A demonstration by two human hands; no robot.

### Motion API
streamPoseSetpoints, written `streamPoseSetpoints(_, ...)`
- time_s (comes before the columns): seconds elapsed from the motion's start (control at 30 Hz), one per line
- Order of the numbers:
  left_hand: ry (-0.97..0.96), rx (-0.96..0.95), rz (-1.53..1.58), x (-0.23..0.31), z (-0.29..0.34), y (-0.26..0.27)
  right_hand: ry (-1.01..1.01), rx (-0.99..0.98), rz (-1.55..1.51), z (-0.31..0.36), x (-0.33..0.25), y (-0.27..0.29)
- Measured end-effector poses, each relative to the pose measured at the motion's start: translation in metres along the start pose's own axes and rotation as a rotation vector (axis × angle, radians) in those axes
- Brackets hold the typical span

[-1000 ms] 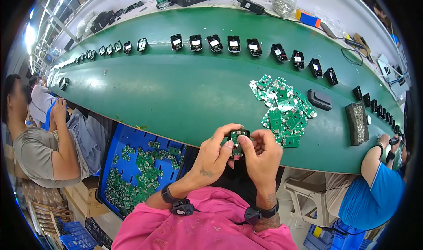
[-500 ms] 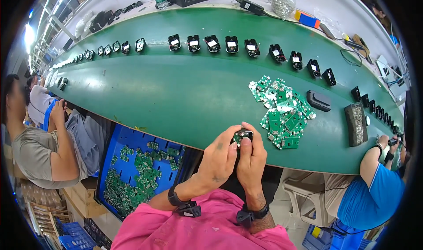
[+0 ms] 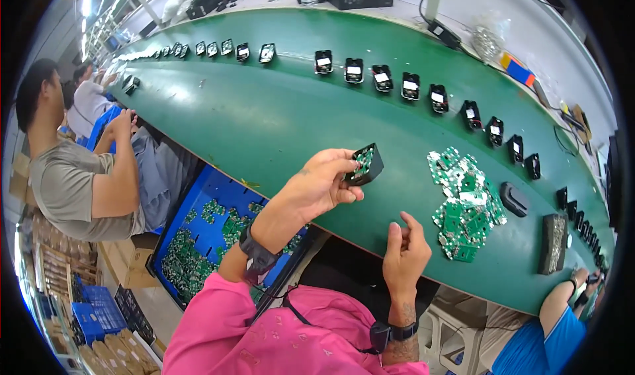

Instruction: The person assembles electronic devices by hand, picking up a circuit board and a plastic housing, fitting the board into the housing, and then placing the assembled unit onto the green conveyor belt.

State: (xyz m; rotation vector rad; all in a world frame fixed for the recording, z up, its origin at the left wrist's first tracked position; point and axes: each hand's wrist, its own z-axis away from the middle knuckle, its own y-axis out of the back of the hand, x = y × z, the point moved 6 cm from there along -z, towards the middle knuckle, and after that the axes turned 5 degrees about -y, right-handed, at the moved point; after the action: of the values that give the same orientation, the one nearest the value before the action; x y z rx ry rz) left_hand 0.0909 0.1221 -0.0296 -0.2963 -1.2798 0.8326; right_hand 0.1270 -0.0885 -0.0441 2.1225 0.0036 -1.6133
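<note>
My left hand (image 3: 321,185) is raised over the green conveyor belt (image 3: 264,117) and grips a small black housing (image 3: 366,164) with a green circuit board seated in it. My right hand (image 3: 405,252) hovers lower and closer to me, fingers loosely curled, holding nothing. To its right lies a pile of green circuit boards (image 3: 465,203) on the belt. A single black housing (image 3: 514,198) lies just past the pile.
A row of black housings (image 3: 410,86) runs along the belt's far side. A blue bin of circuit boards (image 3: 208,236) sits at my left. A black tray (image 3: 553,243) lies at the right. Other people sit at left (image 3: 73,176) and lower right (image 3: 562,315).
My hands were together at my chest on the housing. Now they have separated: the left has carried the housing up and out over the belt, and the right has let go.
</note>
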Motion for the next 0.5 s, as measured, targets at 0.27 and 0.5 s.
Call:
streamPoseSetpoints(0.27,-0.376,0.339,-0.403,0.084,-0.039,0.055,0.161,-0.001,0.192,0.006,0.001,-0.002)
streamPoseSetpoints(0.5,-0.732,0.75,-1.222,0.211,-0.146,0.173,0.23,-0.001,0.314,0.007,-0.011,-0.015)
